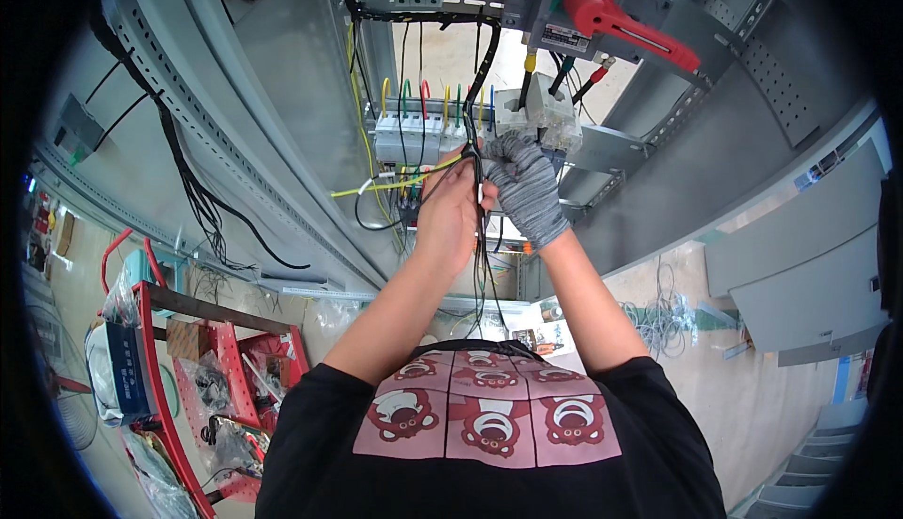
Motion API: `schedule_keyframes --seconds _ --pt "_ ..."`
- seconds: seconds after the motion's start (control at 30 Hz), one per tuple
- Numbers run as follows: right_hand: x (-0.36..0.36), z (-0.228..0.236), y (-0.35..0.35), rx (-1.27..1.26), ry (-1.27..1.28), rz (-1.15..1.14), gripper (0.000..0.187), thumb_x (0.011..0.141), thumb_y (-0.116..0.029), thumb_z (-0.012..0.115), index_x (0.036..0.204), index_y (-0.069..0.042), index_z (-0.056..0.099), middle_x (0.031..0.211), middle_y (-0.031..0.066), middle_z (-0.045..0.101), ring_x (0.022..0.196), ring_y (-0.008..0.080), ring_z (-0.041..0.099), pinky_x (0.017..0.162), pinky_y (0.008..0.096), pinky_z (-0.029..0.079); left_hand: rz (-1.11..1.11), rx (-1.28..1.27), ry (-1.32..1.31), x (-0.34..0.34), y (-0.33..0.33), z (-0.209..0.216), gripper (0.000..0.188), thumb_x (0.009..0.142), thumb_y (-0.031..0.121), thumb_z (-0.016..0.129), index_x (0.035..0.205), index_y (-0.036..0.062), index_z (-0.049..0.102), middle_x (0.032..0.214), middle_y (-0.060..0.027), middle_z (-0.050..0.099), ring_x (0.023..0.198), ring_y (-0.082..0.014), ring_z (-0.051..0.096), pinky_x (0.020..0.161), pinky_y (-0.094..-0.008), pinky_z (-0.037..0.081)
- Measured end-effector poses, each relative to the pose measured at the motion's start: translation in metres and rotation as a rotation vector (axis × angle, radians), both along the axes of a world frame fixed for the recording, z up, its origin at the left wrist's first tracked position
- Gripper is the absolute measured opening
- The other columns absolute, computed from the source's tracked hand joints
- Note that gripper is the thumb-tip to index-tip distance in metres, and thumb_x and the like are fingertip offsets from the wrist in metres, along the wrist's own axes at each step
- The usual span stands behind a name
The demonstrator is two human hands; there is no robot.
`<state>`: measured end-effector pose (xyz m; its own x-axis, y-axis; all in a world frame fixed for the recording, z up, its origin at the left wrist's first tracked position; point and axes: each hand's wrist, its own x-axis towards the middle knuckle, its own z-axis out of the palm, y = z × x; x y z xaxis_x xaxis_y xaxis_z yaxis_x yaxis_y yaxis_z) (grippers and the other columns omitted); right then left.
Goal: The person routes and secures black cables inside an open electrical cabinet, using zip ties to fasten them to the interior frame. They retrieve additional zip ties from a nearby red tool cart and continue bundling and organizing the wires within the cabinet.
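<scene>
My bare left hand (451, 210) closes round a bundle of thin black wires (481, 265) in front of an electrical cabinet. A yellow-green wire (386, 186) sticks out to the left from beside its fingers, and a black wire loops below it. My right hand (530, 191), in a grey knit glove, is closed at the same bundle, its fingertips curled near the top of the left hand. What the gloved fingers pinch is hidden. Just behind the hands sits a row of white circuit breakers (414, 135), with yellow, green and red wires rising from it.
A red rotary handle (630, 20) juts out at the upper right, above clear terminal covers (550, 110). Black cable bundles (183, 157) hang along the left frame. A red tool cart (160, 378) stands at lower left. Grey panels (800, 274) are at right, near coiled wire (663, 317).
</scene>
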<state>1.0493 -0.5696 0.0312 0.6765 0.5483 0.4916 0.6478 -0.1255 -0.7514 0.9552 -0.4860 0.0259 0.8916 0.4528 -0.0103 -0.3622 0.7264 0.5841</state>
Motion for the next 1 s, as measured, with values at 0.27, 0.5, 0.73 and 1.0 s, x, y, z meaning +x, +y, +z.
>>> schedule_keyframes --seconds 0.27,0.5,0.73,1.0 --pt "0.003 0.015 -0.014 -0.082 0.132 0.202 0.021 0.082 -0.015 0.063 0.093 0.003 0.064 0.081 0.0135 0.063 0.075 0.0234 0.060 0.071 0.0333 0.048 0.057 0.428 0.137 -0.005 0.019 0.002 0.020 0.092 0.017 0.057 0.107 0.0051 0.058 0.090 -0.0001 0.061 0.072 -0.0078 0.053 0.068 -0.0223 0.043" --pt "0.021 0.033 -0.007 -0.242 0.716 0.444 0.028 0.086 -0.031 0.065 0.095 -0.005 0.066 0.069 -0.0042 0.057 0.059 0.0023 0.048 0.053 0.0170 0.038 0.281 0.697 0.129 -0.004 0.015 -0.013 0.015 0.094 0.017 0.055 0.098 0.0026 0.056 0.074 0.0027 0.051 0.066 -0.0050 0.045 0.060 -0.0203 0.037" --pt "0.027 0.036 -0.002 -0.311 0.469 0.442 0.019 0.085 -0.021 0.065 0.094 -0.005 0.066 0.078 -0.0029 0.061 0.069 0.0042 0.050 0.061 0.0212 0.043 0.137 0.699 0.219 -0.011 0.021 -0.005 0.024 0.097 0.023 0.049 0.099 0.0007 0.057 0.066 0.0030 0.044 0.059 -0.0060 0.037 0.055 -0.0207 0.032" --pt "0.005 0.052 0.008 -0.361 0.346 0.268 0.031 0.087 -0.028 0.060 0.092 0.002 0.064 0.073 0.0101 0.064 0.068 0.0186 0.061 0.067 0.0312 0.049 -0.074 0.663 0.234 -0.032 -0.015 -0.009 0.028 0.099 0.026 0.040 0.090 0.0032 0.053 0.058 0.0004 0.044 0.053 -0.0086 0.042 0.056 -0.0224 0.036"
